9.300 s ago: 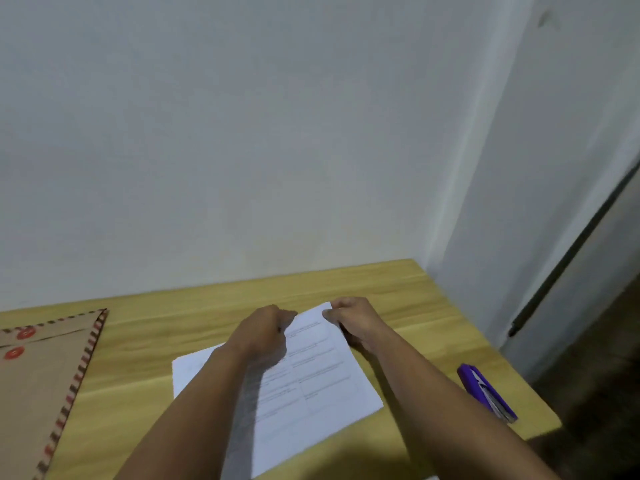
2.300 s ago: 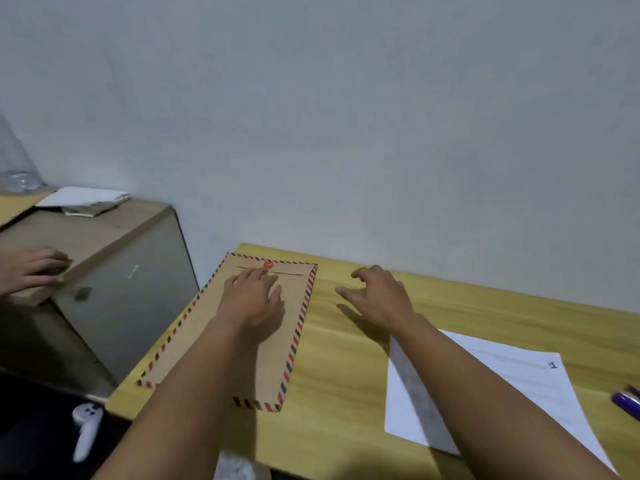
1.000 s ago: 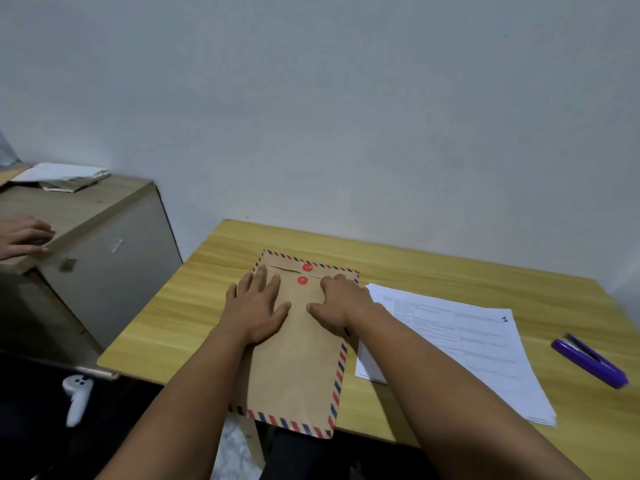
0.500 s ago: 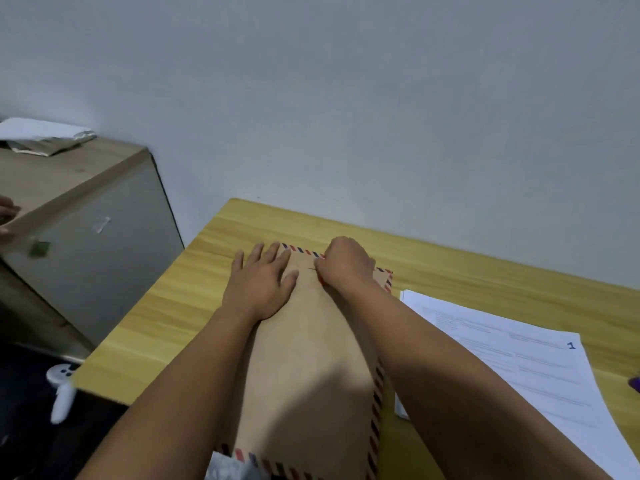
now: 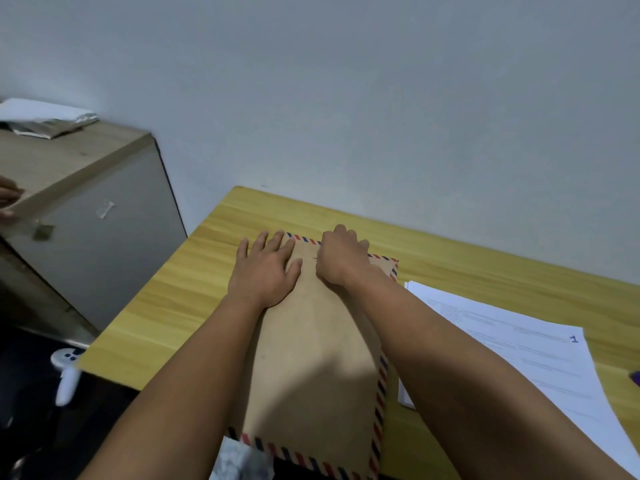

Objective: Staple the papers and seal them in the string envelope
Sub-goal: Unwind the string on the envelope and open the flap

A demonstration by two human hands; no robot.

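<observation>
With the left hand (image 5: pixel 265 271) flat on the envelope (image 5: pixel 311 344), the right hand (image 5: pixel 341 259), curled, perhaps pinching its hidden string, could tear it.

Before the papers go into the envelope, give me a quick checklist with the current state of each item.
1. Envelope held flat: ok, the left hand presses on it with straight fingers.
2. String undone: cannot tell, the right hand is curled over the closure at the top edge and hides it.
3. Flap open: not ok, the envelope lies flat with no opening showing.
4. Papers within reach: ok, the stack lies just right of the envelope on the wooden table.
5. Papers stapled: cannot tell, no staple is visible.
6. Envelope fully on the table: not ok, its near end overhangs the edge.
</observation>
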